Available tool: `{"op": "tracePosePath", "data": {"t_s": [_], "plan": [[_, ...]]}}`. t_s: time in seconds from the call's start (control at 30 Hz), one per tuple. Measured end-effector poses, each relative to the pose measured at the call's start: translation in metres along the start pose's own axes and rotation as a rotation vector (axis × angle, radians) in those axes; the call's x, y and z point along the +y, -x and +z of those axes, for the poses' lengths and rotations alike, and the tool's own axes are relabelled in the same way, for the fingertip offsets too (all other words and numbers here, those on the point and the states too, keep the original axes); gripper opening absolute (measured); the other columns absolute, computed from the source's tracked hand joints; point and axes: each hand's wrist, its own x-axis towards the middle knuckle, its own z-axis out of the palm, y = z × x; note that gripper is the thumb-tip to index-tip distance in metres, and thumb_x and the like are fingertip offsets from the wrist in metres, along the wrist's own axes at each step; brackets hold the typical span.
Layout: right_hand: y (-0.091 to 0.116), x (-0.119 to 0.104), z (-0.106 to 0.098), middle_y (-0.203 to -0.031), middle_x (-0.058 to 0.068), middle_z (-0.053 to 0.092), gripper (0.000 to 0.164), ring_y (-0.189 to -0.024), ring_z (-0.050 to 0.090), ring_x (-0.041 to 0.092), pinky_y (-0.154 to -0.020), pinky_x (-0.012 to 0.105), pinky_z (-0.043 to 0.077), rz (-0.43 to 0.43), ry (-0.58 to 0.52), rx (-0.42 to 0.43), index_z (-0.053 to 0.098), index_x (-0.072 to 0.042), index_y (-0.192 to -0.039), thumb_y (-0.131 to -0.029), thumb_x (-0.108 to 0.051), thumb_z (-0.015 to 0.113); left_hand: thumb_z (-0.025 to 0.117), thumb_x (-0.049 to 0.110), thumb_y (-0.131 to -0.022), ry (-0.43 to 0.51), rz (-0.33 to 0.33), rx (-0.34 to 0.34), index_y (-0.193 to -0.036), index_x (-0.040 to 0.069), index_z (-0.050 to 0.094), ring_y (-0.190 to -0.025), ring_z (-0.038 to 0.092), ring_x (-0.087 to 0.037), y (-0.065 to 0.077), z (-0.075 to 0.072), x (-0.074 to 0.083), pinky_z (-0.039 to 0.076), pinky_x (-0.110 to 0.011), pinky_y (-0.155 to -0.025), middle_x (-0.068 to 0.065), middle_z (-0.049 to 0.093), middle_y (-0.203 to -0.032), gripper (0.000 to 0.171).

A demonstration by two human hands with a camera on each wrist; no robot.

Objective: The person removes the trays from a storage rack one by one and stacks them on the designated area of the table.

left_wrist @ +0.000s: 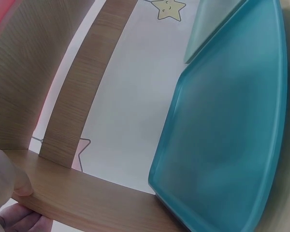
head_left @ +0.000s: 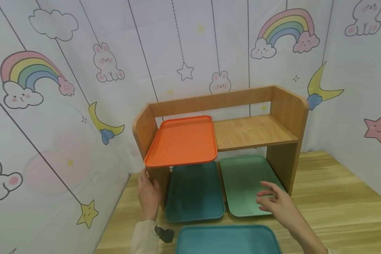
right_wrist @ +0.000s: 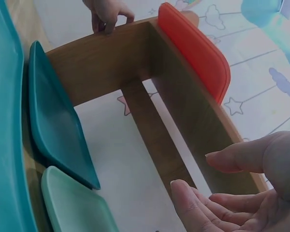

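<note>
A two-tier wooden desk shelf (head_left: 257, 130) stands on the table. My left hand (head_left: 149, 195) grips the front edge of its left side panel (left_wrist: 101, 195), the thumb on the inner face and the fingers on the outer. My right hand (head_left: 280, 206) is raised in front of the right half, fingers loosely bent and apart, holding nothing. An orange tray (head_left: 184, 141) lies on the upper board's left part, its front overhanging. Underneath, a dark teal tray (head_left: 195, 194) lies at left and a light green tray (head_left: 251, 183) at right.
Another teal tray (head_left: 228, 241) lies in front of the shelf, cut off by the lower frame edge. The wood-patterned table (head_left: 339, 197) extends to the right. Behind and at both sides hangs a white backdrop (head_left: 190, 42) with rainbows, rabbits and stars.
</note>
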Motion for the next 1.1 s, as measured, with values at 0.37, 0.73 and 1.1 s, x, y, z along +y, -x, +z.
{"op": "tracePosePath", "data": {"t_s": [0.37,0.73,1.1], "plan": [[-0.004,-0.027,0.005,-0.123,0.021,0.056,0.064,-0.101,0.065,0.022,-0.079,0.029,0.055,-0.083,-0.019,0.002,0.032,-0.003,-0.144,-0.091,-0.021,0.063,0.057,-0.001,-0.086,0.007,-0.016,-0.011,-0.129,0.003,0.045,-0.085,0.058,-0.045,0.0,0.0,-0.001,0.045,-0.058,-0.07,-0.027,0.057,-0.1,0.045],[-0.018,-0.035,0.011,-0.127,0.021,0.053,0.064,-0.098,0.066,0.013,-0.083,0.03,0.054,-0.143,-0.117,-0.021,0.027,-0.006,-0.147,-0.094,-0.024,0.059,0.057,-0.001,-0.087,0.011,-0.015,-0.019,-0.129,0.003,0.045,-0.088,0.058,-0.045,0.0,0.0,-0.002,0.046,-0.058,-0.072,-0.027,0.057,-0.102,0.044],[-0.029,-0.046,0.024,-0.126,0.021,0.054,0.062,-0.096,0.066,0.009,-0.086,0.034,0.054,-0.188,-0.203,-0.011,0.029,-0.007,-0.146,-0.094,-0.021,0.059,0.057,0.0,-0.087,0.008,-0.013,-0.014,-0.129,0.003,0.045,-0.087,0.059,-0.045,-0.001,0.0,-0.001,0.046,-0.058,-0.071,-0.027,0.057,-0.101,0.044]]}}
